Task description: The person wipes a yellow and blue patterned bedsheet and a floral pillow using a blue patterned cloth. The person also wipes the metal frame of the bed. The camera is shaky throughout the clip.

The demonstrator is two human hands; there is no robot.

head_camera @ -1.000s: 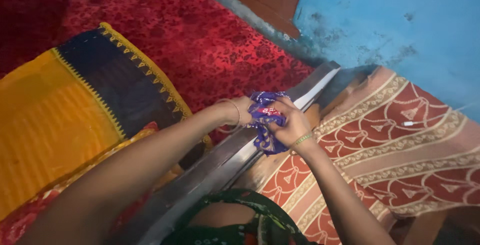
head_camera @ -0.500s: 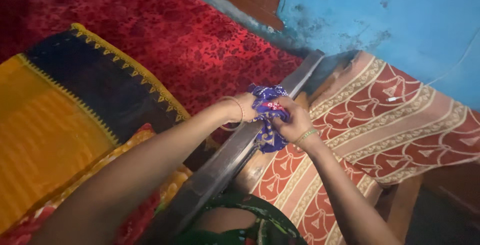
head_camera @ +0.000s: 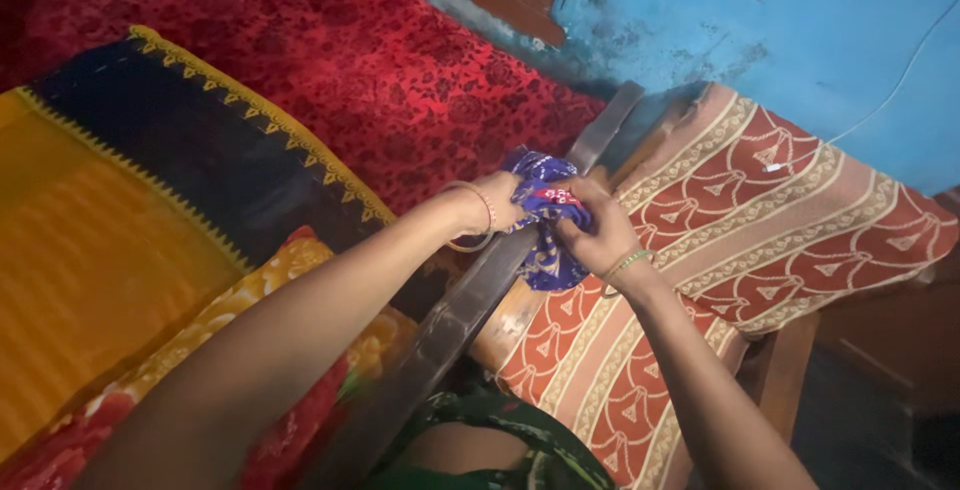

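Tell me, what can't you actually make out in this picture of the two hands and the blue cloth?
Head view only:
- The blue cloth: its full shape is hidden, bunched between the left hand and right hand.
- The fingertips of both hands: buried in the cloth.
- The wooden rail: its lower end is covered by an arm.
- The patterned mat: cut off by the right edge.

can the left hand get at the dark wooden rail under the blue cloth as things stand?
Probably yes. The left hand grips the blue patterned cloth right over the dark wooden rail, with bare rail just below it. It would have to free its fingers first; the right hand also holds the cloth.
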